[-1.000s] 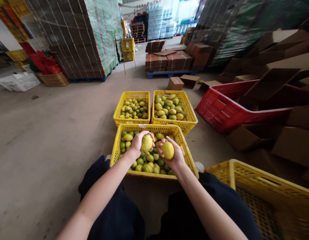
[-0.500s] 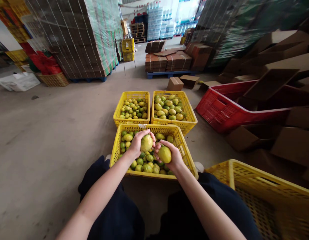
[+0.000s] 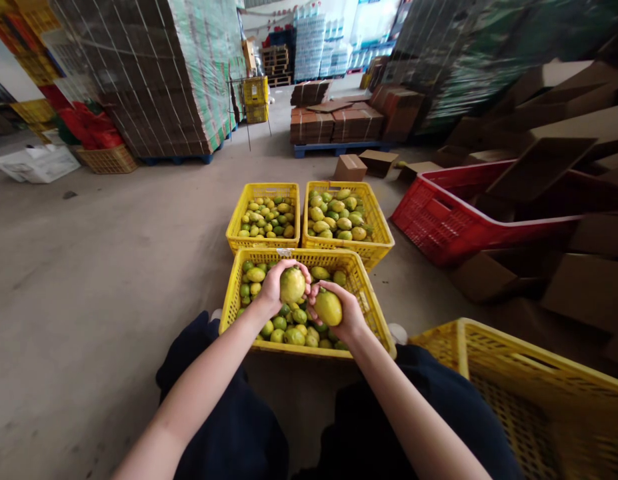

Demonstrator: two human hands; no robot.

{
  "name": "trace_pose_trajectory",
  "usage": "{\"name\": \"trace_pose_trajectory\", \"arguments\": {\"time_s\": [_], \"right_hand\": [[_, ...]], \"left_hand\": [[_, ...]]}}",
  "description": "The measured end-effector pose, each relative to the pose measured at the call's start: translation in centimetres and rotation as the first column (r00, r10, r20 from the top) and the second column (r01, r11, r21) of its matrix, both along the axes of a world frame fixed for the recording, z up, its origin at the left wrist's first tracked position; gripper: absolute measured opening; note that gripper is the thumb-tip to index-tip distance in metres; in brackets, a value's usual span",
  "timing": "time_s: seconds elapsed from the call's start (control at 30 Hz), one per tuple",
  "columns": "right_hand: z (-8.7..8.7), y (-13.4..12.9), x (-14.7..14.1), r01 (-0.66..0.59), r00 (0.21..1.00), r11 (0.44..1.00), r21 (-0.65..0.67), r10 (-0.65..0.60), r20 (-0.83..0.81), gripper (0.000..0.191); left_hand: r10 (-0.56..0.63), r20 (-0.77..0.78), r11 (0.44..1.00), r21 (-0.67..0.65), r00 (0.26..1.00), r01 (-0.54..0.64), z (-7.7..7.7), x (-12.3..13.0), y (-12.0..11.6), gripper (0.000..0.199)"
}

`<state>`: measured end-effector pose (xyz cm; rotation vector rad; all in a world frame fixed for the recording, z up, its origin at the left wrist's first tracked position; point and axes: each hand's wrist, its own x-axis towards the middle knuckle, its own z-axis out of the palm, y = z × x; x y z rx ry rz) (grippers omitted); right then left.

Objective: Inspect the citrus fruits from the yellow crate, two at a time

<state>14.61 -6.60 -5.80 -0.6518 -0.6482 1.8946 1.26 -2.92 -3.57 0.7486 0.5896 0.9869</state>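
My left hand (image 3: 273, 288) is closed around a yellow-green lemon (image 3: 291, 285), with its fingers curled over the far side. Another yellow lemon (image 3: 329, 308) rests in the closed grip of my right hand (image 3: 351, 316). Both hands hover side by side over the near yellow crate (image 3: 376, 319), their fingertips close together; whether they touch I cannot tell. Below them, many green and yellow lemons (image 3: 295, 336) lie in that crate, partly hidden by my hands.
Behind the near crate stand two more yellow crates of lemons, a left one (image 3: 231, 228) and a right one (image 3: 386, 233). A large yellow crate (image 3: 529, 357) is by my right leg. Farther right are a red crate (image 3: 439, 227) and cardboard boxes (image 3: 579, 293). Flattened cartons (image 3: 359, 125) lie on a blue pallet.
Both hands keep hold of their lemons over the near crate. They have shifted only very slightly to the left; the crates and surroundings look the same.
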Motion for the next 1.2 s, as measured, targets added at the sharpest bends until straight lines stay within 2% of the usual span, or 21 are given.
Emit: {"name": "trace_pose_trajectory", "arguments": {"time_s": [0.53, 1.2], "right_hand": [[-0.1, 0.1, 0.1, -0.010, 1.000, 0.999, -0.034, 0.011, 0.018, 0.021], [-0.3, 0.6, -1.0, -0.043, 0.999, 0.995, -0.095, 0.045, 0.018, 0.021]], "left_hand": [[-0.017, 0.017, 0.999, 0.035, 1.000, 0.016, -0.2, -0.1, 0.0, 0.026], [0.016, -0.030, 1.000, -0.004, 0.999, -0.016, -0.4, -1.1, 0.1, 0.028]]}}
